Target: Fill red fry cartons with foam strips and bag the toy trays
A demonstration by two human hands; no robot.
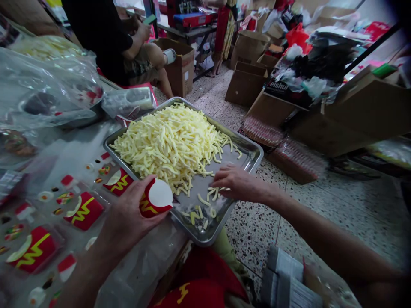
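- Head view, left hand: my left hand (130, 211) is closed around a red carton (156, 201), with thumb and fingers on opposite sides. The grip is firm enough to keep the carton off the table.
- Head view, carton: located at the near left edge of the metal tray (245, 152). A white panel shows at its top; a yellow zigzag shows on its red side. Contact with the tray rim cannot be determined.
- Head view, right hand: my right hand (236, 184) is over the near right part of the tray, palm down, fingers partly bent and directed left. The fingertips are at a few loose yellow sticks (199, 209); I cannot tell whether they grip any.
- Head view, tray contents: a large heap of yellow sticks (170, 141) fills the far left part of the tray. The loose sticks are scattered toward the near corner.
- Head view, left side: clear packs (85, 211) with red carton shapes and small food-shaped pieces lie in rows on the table (135, 273). A clear plastic bag (48, 77) lies behind them.
- Head view, background: a seated person in a black top (96, 38) holds a green object (149, 19). Cardboard boxes (245, 83) stand on the speckled floor (257, 222).
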